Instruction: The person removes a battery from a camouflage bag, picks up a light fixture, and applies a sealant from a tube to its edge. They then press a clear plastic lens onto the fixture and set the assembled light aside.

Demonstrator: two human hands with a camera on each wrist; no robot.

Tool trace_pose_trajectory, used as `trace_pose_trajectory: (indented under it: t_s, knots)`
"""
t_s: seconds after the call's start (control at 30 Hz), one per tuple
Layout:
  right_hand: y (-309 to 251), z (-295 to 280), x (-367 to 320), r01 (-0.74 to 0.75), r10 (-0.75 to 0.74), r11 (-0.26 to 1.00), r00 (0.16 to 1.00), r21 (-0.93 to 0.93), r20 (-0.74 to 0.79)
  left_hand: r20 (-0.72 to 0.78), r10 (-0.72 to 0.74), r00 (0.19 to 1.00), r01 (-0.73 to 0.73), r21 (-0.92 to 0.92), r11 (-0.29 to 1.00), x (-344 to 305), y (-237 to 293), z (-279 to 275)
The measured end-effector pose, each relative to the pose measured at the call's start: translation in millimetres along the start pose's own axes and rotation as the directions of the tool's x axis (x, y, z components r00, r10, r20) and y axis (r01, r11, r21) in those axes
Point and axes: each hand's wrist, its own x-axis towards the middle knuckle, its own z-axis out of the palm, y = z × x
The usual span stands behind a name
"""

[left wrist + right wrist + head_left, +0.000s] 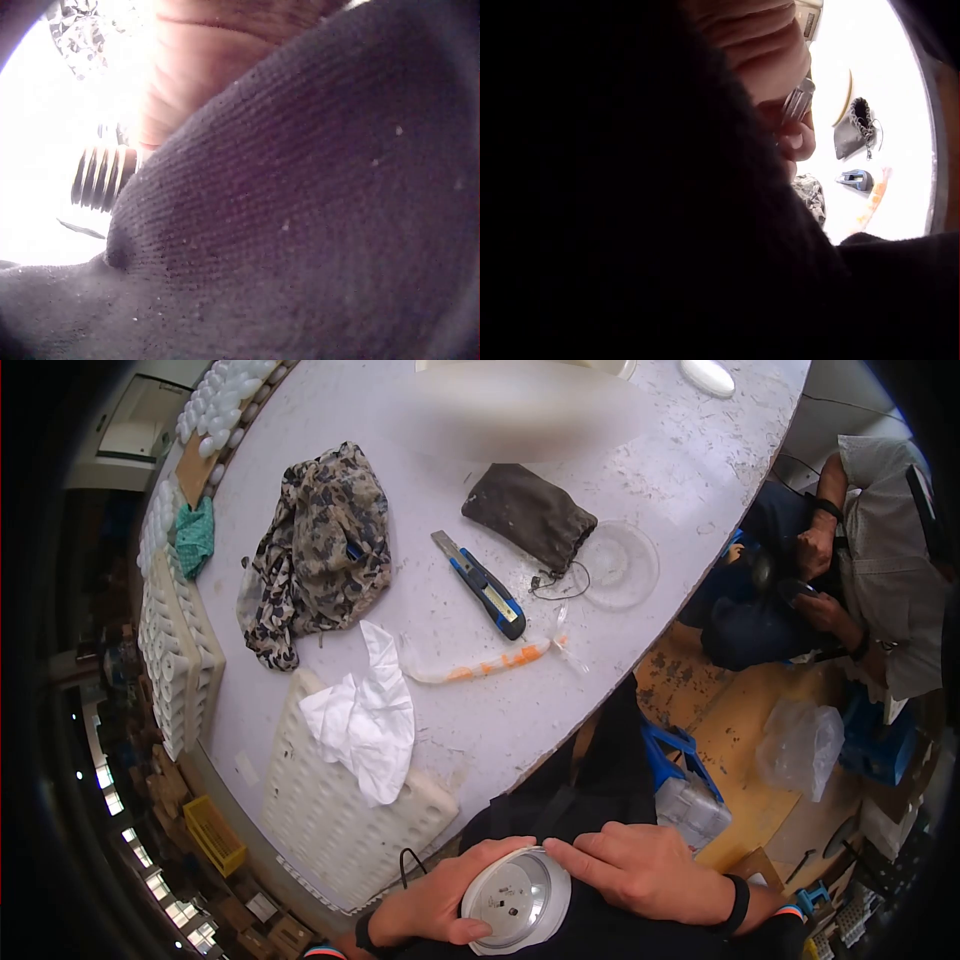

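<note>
In front of the body, my left hand (440, 890) grips a round white light bulb (555, 935), thumb across the near side and fingers round the far edge. Its broad face is turned up, with a shiny inner ring and small dark parts in the centre. A threaded metal screw base (97, 176) shows against the glare in the left wrist view. My right hand (640, 875) meets the rim from the other side, one finger stretched onto the edge and others curled. The right wrist view is mostly dark sleeve, with curled fingers beside ridged metal (799, 101).
On the table lie a blue utility knife (485, 590), a dark drawstring pouch (525, 515), camouflage cloth (335, 550), orange-marked tubing (495, 663) and a clear round dish (630, 570). White cloth (370, 725) rests on a holed tray (330, 815). Another person (880, 560) sits at right.
</note>
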Motion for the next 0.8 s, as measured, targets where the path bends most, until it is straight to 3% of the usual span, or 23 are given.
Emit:
trace_pose_trajectory:
  t_s: [0.07, 0.17, 0.33, 0.53, 0.67, 0.8]
  knots:
    - [-4.8, -2.0, 7.7, 0.036, -0.033, 0.997, 0.998, -0.065, 0.051, 0.054, -0.095, 0.994, 0.103, -0.16, 0.982, 5.1, 2.5, 6.3]
    - [-5.6, -2.6, 12.5, 0.126, -0.126, 0.992, 0.991, -0.003, -0.042, 0.114, -0.127, 0.985, 0.155, -0.283, 0.947, 10.6, 6.5, 5.8]
    - [0.0, -12.7, -2.8, 0.018, -0.008, 0.997, 0.989, -0.068, 0.145, 0.123, -0.125, 0.984, 0.157, -0.305, 0.939, 8.2, 0.9, 6.0]
    - [-5.8, -9.0, 17.7, 0.163, -0.163, 0.987, 0.986, -0.005, 0.036, 0.172, -0.123, 0.977, 0.177, -0.351, 0.92, 12.8, -1.3, 7.5]
    - [0.7, -13.1, 6.5, 0.121, -0.114, 0.99, 0.989, -0.073, 0.097, 0.182, -0.118, 0.976, 0.173, -0.325, 0.93, 11.3, -4.8, 4.5]
    - [1.2, -3.6, 16.1, 0.181, -0.176, 0.982, 0.982, -0.06, 0.069, 0.233, -0.15, 0.961, 0.238, -0.419, 0.876, 14.8, -8.5, 3.8]
